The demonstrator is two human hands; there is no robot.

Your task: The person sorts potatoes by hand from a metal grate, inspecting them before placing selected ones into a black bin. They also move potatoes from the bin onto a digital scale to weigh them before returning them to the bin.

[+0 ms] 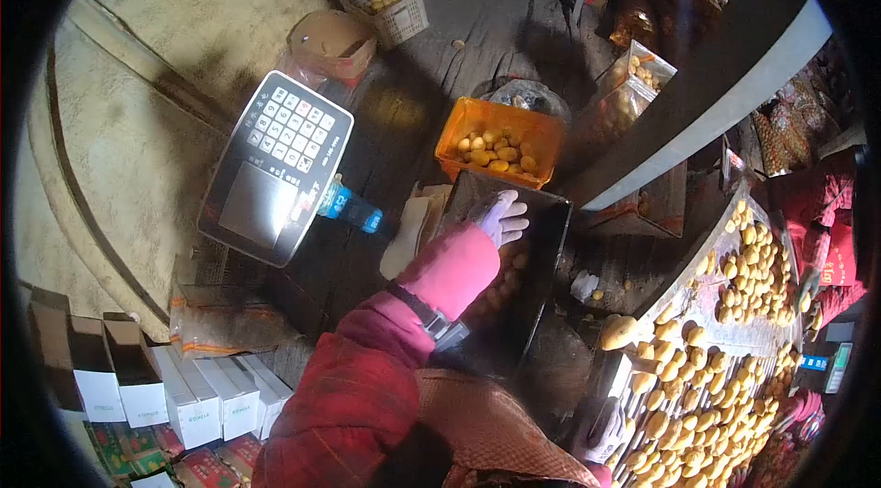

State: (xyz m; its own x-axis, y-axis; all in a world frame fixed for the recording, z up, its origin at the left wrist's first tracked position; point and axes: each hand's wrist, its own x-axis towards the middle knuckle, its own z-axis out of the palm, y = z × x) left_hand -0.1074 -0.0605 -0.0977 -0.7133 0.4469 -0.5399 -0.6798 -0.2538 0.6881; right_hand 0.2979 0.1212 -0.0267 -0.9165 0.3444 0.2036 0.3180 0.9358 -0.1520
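One gloved hand, my left hand (504, 218), reaches over the upper end of a dark box (543, 277) with its fingers spread and nothing in them. Potatoes (507, 281) lie in that box, partly hidden by my pink sleeve. Just beyond the hand stands an orange crate (447, 132) with potatoes inside. My right hand (603, 431), also gloved, is low in the view beside the left edge of a slatted rack (640, 381) covered with potatoes. Its fingers are in shadow, and whether they hold anything does not show.
A scale display (304, 132) stands at left. White boxes (229, 396) line the lower left. Beyond are a white basket (404, 20) and an open carton (335, 40). A pale metal post (716, 107) slants across the right. A person's red sleeve (837, 254) shows at far right.
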